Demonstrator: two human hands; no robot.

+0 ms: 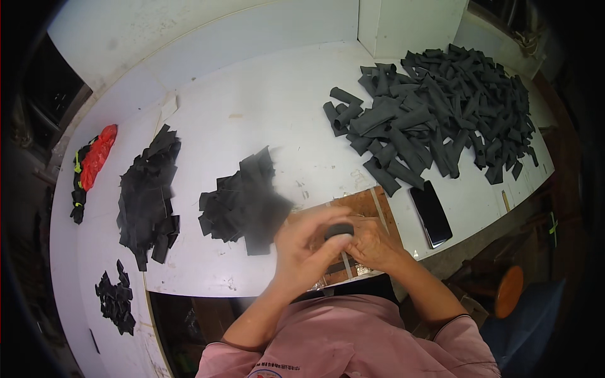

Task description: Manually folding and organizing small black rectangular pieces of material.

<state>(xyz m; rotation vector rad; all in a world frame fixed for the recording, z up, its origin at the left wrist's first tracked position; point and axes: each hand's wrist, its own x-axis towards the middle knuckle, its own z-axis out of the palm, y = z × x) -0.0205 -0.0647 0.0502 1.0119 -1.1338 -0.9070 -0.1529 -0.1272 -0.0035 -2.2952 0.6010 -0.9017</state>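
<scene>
Over a brown wooden board [386,211], a small black rolled piece [339,230] with a rounded edge is between my hands. My left hand [301,247] is closed around it, thumb below and fingers above. Against its right end press the curled fingers of my right hand [372,242], and what lies inside them is hidden. Just left of my left hand, a heap of flat black pieces [230,205] lies on the white table [302,94]. Its side nearest my hand is smeared by motion.
A big pile of dark grey rolled tubes [435,113] covers the table's far right. A black phone [431,214] lies right of the board. Farther left are a larger black stack [148,195], a small black heap [116,299] and a red plastic bag [99,155]. An orange stool [508,291] stands below right.
</scene>
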